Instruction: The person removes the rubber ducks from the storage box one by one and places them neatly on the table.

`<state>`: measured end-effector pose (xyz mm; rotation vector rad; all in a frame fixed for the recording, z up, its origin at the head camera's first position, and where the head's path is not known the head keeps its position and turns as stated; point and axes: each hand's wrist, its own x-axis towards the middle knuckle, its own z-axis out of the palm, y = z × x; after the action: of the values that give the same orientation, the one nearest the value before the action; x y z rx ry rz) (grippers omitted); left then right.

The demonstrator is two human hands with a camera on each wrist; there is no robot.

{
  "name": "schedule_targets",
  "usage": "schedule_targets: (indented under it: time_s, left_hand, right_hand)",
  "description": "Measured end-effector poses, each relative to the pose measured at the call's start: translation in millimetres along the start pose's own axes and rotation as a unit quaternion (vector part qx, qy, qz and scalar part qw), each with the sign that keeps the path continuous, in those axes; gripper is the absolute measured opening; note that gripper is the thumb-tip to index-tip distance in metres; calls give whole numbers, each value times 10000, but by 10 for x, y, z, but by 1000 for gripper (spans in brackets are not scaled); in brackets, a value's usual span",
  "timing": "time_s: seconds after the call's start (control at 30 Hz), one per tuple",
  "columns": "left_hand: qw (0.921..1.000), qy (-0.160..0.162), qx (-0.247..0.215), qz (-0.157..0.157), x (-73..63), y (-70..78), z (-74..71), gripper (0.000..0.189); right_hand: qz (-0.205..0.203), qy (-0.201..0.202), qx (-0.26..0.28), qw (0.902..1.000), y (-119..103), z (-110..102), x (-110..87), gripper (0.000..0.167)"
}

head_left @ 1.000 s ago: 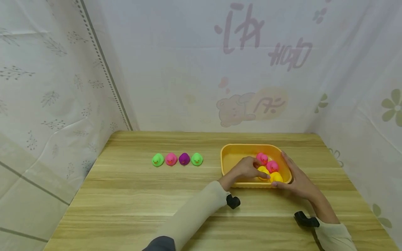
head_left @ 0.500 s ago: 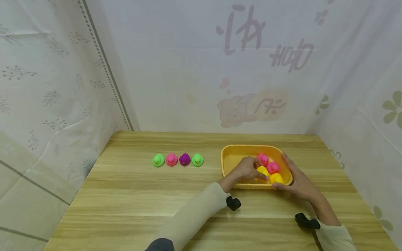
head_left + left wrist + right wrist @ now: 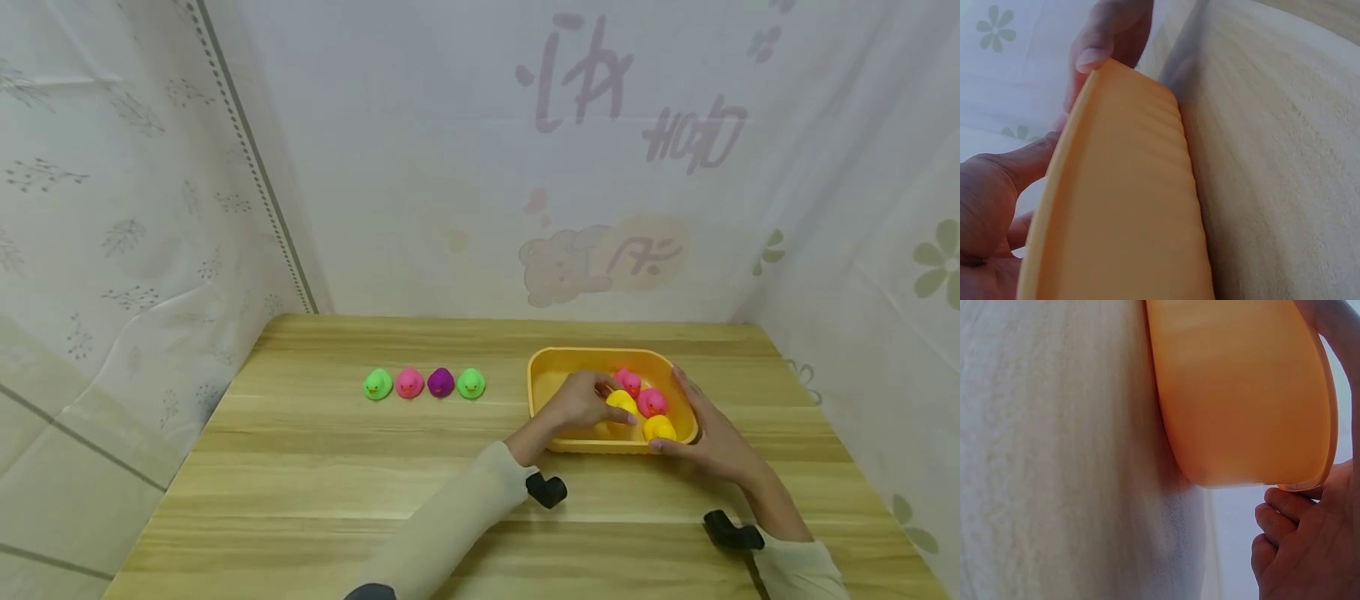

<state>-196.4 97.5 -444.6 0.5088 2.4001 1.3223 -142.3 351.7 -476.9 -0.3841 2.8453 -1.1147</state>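
Inside the orange plastic basket [image 3: 551,382], my left hand [image 3: 579,402] pinches a yellow rubber duck [image 3: 622,401] between thumb and fingers. My right hand [image 3: 712,437] grips the basket's right end, thumb at the front rim and fingers along the outer side. Another yellow duck [image 3: 659,428] lies in the front right corner. Two pink ducks, one near the back wall [image 3: 627,382] and one nearer the right end [image 3: 652,402], sit behind it. In the left wrist view, the basket wall [image 3: 1122,181] hides the ducks.
Left of the basket a row stands on the wooden table [image 3: 300,467]: a green duck [image 3: 377,384], a pink duck [image 3: 409,382], a purple duck [image 3: 441,382] and another green duck [image 3: 471,383]. Patterned white cloth [image 3: 420,167] hangs behind and at both sides.
My left hand has moved slightly left with the yellow duck, which now stands apart from the other yellow duck. My right hand has stayed on the basket's end.
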Motion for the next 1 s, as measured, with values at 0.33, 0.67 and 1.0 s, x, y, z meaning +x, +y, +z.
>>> schedule_targets:
  time_s: [0.33, 0.67, 1.0]
  left_hand:
    - [9992, 167, -336, 133, -138, 2, -129, 49]
    - [9957, 243, -883, 133, -265, -33, -286, 49]
    - [9908, 411, -1261, 280, -426, -113, -455, 45]
  right_hand:
    - [8, -17, -31, 10000, -6, -7, 14, 121]
    - [35, -22, 15, 10000, 17, -3, 7, 120]
    - [75, -14, -48, 10000, 36, 4, 14, 121]
